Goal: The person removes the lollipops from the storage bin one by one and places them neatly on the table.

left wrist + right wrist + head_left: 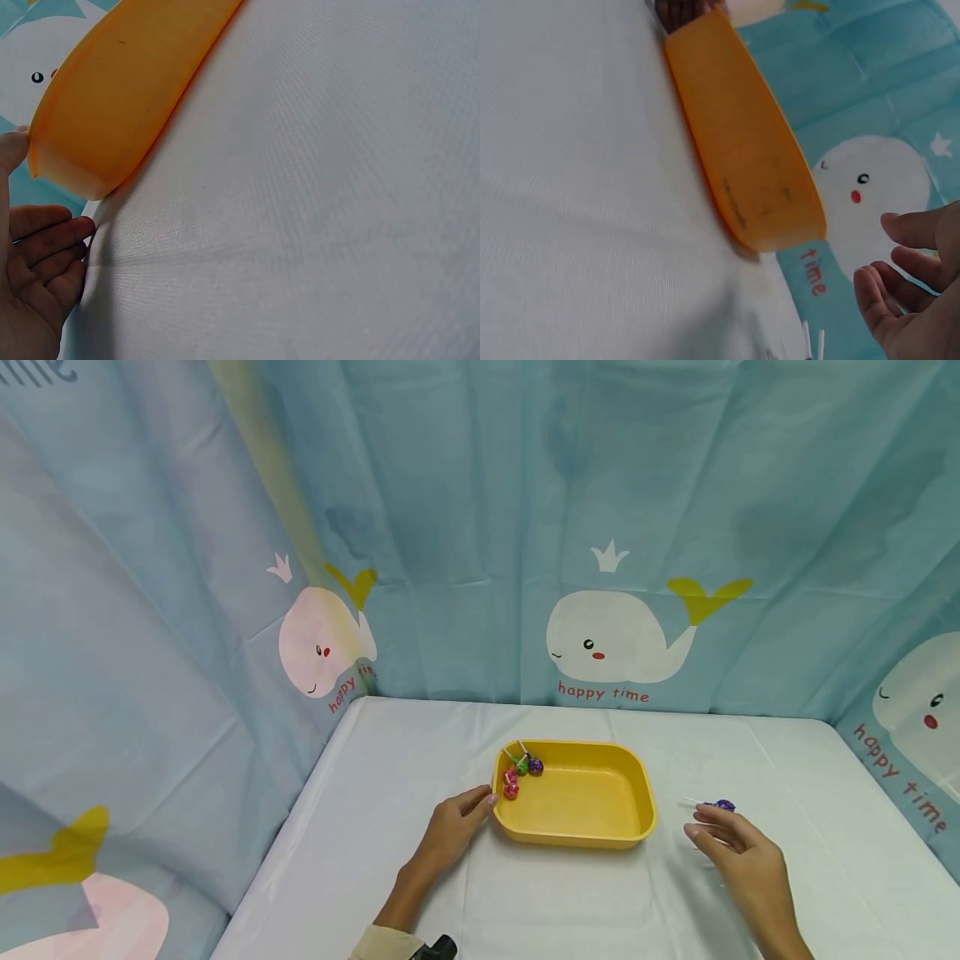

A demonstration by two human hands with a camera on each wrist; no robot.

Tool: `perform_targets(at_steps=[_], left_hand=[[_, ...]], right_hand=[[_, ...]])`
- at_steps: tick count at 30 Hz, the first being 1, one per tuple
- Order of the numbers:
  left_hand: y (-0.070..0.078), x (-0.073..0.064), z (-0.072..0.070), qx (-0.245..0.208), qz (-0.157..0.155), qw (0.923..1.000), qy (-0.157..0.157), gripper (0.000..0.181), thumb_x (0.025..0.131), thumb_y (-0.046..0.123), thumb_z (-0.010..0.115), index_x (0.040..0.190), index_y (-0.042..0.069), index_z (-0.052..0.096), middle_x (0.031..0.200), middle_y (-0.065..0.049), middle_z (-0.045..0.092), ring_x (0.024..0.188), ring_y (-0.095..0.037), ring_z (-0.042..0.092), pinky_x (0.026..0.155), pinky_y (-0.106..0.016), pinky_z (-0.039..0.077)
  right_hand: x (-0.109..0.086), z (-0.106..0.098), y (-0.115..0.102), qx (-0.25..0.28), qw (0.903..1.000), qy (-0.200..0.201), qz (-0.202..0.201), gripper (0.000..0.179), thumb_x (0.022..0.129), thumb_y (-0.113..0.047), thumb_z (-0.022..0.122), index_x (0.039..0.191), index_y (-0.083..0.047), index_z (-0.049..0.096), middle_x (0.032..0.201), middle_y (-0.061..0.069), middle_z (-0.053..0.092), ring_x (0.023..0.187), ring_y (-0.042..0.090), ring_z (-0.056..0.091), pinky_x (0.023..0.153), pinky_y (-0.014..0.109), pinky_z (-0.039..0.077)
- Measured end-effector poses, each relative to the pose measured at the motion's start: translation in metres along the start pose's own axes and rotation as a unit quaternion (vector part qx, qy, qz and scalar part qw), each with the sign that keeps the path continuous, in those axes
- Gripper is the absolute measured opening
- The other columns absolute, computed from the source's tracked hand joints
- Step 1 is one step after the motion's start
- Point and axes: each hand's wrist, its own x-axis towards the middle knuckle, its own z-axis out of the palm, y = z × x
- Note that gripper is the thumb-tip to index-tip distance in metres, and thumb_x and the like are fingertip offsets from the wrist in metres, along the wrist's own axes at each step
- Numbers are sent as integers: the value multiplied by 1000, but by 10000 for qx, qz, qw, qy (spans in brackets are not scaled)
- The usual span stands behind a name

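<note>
A yellow tray (592, 793) lies on the white-covered table. In its left end sit a purple lollipop (536, 766), a green lollipop (522, 766) and pink lollipop candy (511, 787). My left hand (456, 828) is at the tray's left end; in the left wrist view its thumb (13, 150) touches the rim and its loosely bent fingers (52, 244) lie apart from the tray. Right of the tray, my right hand (746, 860) hovers beside a purple lollipop (724, 805) that it partly hides. The right wrist view shows its fingers (904, 289) parted with nothing between them.
White lollipop sticks (821, 343) poke up at the right wrist view's lower edge. A blue curtain (465, 527) with whale prints hangs behind and left of the table. White cloth (352, 827) covers the tabletop.
</note>
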Motion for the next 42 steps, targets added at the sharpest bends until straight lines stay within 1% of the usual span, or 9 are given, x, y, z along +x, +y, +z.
perform_targets(at_steps=[2, 5, 9, 14, 23, 26, 29, 35, 42], left_hand=[[0, 0, 0, 5, 12, 10000, 2, 67, 104, 63, 58, 148, 14, 64, 149, -4, 64, 145, -32, 54, 121, -55, 43], [0, 0, 0, 12, 31, 10000, 3, 67, 104, 63, 57, 148, 14, 64, 149, -4, 64, 145, -32, 54, 121, -56, 43], [0, 0, 0, 16, 41, 10000, -1, 67, 104, 63, 58, 149, 13, 64, 149, -4, 65, 145, -32, 54, 121, -56, 43], [0, 1, 0, 10, 39, 10000, -8, 68, 103, 64, 57, 149, 13, 64, 149, -4, 64, 145, -32, 54, 121, -55, 43], [0, 0, 1, 52, 24, 10000, 7, 69, 103, 65, 57, 148, 14, 64, 148, -3, 65, 145, -31, 55, 120, -55, 44], [0, 0, 1, 70, 34, 10000, 9, 68, 104, 65, 57, 148, 14, 64, 148, -4, 65, 144, -32, 55, 120, -55, 44], [0, 0, 1, 76, 36, 10000, 11, 66, 104, 64, 56, 148, 15, 65, 148, -4, 65, 144, -32, 55, 120, -55, 44], [-1, 0, 1, 14, 16, 10000, 5, 66, 104, 63, 57, 148, 15, 65, 149, -4, 65, 145, -32, 54, 120, -55, 43], [-3, 0, 0, 42, 18, 10000, 16, 69, 103, 66, 56, 148, 14, 65, 148, -4, 65, 145, -32, 54, 121, -55, 43]], right_hand=[[1, 4, -3, 43, 9999, -56, -130, 59, 94, -50, 80, 138, -13, 69, 126, 1, 75, 95, -15, 64, 77, 6, 53], [3, 10, -6, 151, 9995, -136, -251, 57, 94, -48, 80, 138, -14, 69, 126, -3, 75, 98, -14, 65, 79, 5, 53], [4, 18, -11, 251, 9992, -212, -225, 58, 94, -46, 81, 140, -14, 68, 126, -5, 75, 99, -14, 65, 80, 5, 53], [2, 27, -21, 247, 9992, -263, -149, 55, 96, -43, 80, 141, -13, 68, 134, 7, 72, 98, -15, 63, 80, 5, 52], [4, 44, -30, 686, 9962, -429, -332, 52, 98, -31, 80, 142, -7, 65, 133, 16, 71, 97, -11, 65, 83, 5, 54], [4, 49, -33, 851, 9942, -504, -412, 54, 98, -33, 80, 142, -7, 65, 134, 15, 71, 100, -8, 67, 84, 6, 54], [4, 54, -35, 854, 9937, -572, -456, 56, 98, -38, 79, 142, -7, 64, 134, 14, 71, 101, -8, 66, 86, 4, 52], [4, 65, -38, 1022, 9906, -675, -611, 49, 98, -28, 80, 139, -6, 66, 130, 15, 72, 100, -4, 69, 87, 7, 54], [5, 77, -45, 1139, 9880, -858, -594, 51, 96, -30, 82, 139, -7, 67, 131, 16, 72, 101, -2, 69, 86, 9, 55]])
